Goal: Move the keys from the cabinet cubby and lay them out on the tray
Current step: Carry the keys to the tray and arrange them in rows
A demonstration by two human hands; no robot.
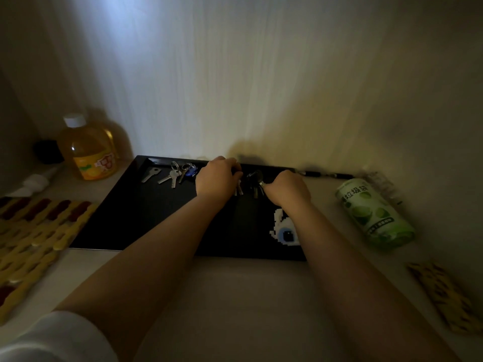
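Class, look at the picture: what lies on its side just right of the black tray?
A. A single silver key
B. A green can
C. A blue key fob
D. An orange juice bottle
B: the green can lies on its side on the shelf, right of the tray; the bottle stands to the tray's left.

Dim pale wood-grain wall [261,74] rises behind a light surface [235,296].
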